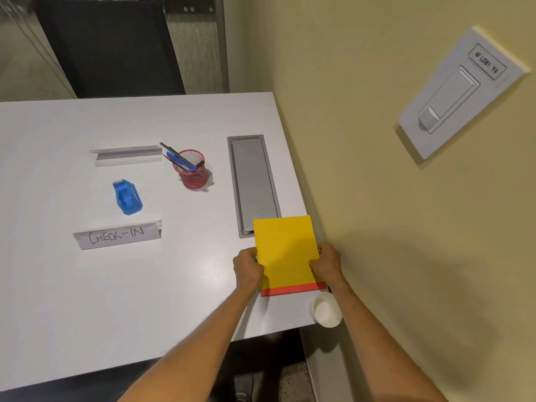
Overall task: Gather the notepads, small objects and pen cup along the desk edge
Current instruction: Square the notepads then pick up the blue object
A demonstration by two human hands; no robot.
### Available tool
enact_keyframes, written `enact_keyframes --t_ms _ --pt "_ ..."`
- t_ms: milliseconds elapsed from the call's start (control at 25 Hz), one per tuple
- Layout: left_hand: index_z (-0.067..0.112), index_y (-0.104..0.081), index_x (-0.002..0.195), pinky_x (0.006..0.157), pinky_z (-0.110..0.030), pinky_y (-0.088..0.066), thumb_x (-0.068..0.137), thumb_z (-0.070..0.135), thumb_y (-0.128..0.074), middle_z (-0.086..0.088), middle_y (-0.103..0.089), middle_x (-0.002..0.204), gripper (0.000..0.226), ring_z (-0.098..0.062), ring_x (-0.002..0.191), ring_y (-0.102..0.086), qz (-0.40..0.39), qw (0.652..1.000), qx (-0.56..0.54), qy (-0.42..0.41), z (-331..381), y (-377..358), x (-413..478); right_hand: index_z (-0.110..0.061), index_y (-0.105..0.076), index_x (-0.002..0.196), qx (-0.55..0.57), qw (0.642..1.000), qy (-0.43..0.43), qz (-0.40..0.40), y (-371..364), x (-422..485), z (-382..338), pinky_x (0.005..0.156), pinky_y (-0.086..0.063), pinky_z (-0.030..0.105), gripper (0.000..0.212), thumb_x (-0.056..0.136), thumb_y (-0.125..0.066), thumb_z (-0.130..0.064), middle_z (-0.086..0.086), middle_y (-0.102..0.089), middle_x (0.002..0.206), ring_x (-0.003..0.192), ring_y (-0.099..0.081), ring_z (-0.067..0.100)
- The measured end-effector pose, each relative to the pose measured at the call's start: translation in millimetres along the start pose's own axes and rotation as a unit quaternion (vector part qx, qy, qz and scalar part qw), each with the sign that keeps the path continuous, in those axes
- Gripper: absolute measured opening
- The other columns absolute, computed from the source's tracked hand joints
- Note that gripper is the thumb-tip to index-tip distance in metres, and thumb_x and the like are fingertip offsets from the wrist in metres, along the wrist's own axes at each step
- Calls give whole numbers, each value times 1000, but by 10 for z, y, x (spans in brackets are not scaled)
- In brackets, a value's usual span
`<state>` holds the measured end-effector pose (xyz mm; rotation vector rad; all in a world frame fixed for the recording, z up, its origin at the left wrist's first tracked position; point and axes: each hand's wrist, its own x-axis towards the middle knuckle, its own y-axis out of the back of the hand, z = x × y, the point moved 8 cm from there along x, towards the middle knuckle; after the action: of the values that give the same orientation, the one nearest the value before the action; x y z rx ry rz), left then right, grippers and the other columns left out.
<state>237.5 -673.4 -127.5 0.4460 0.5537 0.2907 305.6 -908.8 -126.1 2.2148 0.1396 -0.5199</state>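
Notepads (pixel 285 250): yellow over red, pinched at both sides by left hand (pixel 248 268) and right hand (pixel 327 264), at tabletop (pixel 87 300) wall edge. Pen cup (pixel 193 172), blue dispenser (pixel 127 197), signs: ungathered, mid-tabletop.

Both arms are bare, with no sleeves showing. The left hand (pixel 248 268) and right hand (pixel 327 264) wear no gloves, rings or watch.
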Motion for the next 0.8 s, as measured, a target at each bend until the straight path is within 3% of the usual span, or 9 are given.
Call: enact_keyframes --t_ms 120,240,320,400,480,560,680,800 --pt "21 -52 61 63 -28 -38 71 -24 -52 4 -54 65 46 -11 63 -48 -8 1000 5 2 48 32 -61 -1 -60 95 7 1000 -3 -7 9 -38 -38 64 -44 29 21 76 -68 0 10 -63 87 76 -57 24" --pt "35 -35 63 56 -18 -31 81 -18 -54 17 -41 66 59 -8 63 -45 -18 1000 11 -3 151 77 -117 -4 -55 94 10 1000 -8 -6 26 -58 -79 61 -42 29 23 78 -71 -9 9 -58 87 77 -54 23" --pt "38 -31 67 59 -10 -27 89 -8 -55 15 -46 75 57 -8 68 -46 -18 999 22 -14 249 156 -153 -7 -50 92 9 1000 -2 3 59 -83 -174 56 -39 27 24 81 -70 -15 7 -54 87 81 -53 24" --pt "37 -40 73 62 -7 -30 95 -1 -52 10 -51 87 46 -5 74 -48 -10 999 38 -34 336 277 -183 -3 -52 106 3 1000 10 17 88 -90 -333 68 -45 31 32 84 -69 -20 13 -58 104 97 -56 29" --pt "19 -65 107 82 -14 -42 99 3 -50 6 -62 109 23 -14 102 -59 -1 999 31 -44 397 443 -203 -1 -46 130 -2 999 28 27 104 -111 -568 92 -47 40 53 86 -68 -22 18 -53 130 119 -51 33" --pt "6 -54 136 99 -24 -41 100 6 -50 -8 -61 137 37 -25 126 -57 7 998 36 -58 454 646 -200 0 -39 138 -2 998 58 30 80 -157 -872 104 -39 41 61 88 -66 -22 19 -47 140 129 -44 34" --pt "8 -40 148 116 -31 -32 102 15 -49 -10 -45 153 48 -26 143 -42 9 995 72 -71 466 937 -165 -4 -40 139 1 994 109 28 -17 -253 -1338 106 -37 39 57 90 -63 -22 16 -47 141 132 -41 31" --pt "12 -34 152 119 -33 -27 103 20 -45 -8 -38 158 50 -24 147 -34 36 986 126 -100 430 1329 -114 -7 -41 138 6 988 155 25 -172 -348 -1837 106 -38 37 54 91 -63 -21 14 -47 141 132 -42 29"
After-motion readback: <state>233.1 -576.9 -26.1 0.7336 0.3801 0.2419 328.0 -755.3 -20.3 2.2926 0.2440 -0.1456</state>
